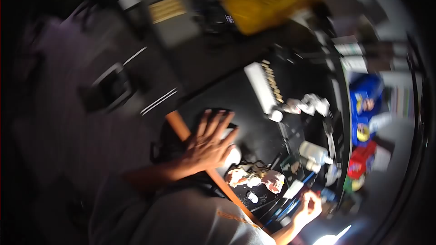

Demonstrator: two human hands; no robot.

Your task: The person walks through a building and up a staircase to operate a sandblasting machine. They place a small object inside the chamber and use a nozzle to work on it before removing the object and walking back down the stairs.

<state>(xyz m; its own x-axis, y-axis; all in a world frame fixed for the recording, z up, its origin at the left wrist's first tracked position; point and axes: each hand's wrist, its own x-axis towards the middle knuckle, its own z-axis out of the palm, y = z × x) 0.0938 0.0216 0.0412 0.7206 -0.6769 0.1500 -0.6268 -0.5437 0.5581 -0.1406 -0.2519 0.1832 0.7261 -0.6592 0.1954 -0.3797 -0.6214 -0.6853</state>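
Observation:
My left hand [206, 144] is spread with fingers apart over the front edge of a dark desk [213, 100]. Beside its thumb side is a white round object [232, 156], partly hidden by the hand. My right hand [309, 208] is brightly lit, its fingers curled together as in a pinch; whatever they may hold is too washed out to tell. Between the hands lies a crumpled white and reddish-brown bundle [274, 180], with a small whitish piece [252, 196] near it. Blue stick-like items [286, 211] lie close to my right hand.
An orange-brown strip [178, 125] runs along the desk edge. Further back are a white bar-shaped object [260, 87], crumpled foil-like material [313, 104] and a clear bottle [314, 152]. Blue packages [363, 109] and a red one [362, 159] line the right. A lamp [328, 239] glares below.

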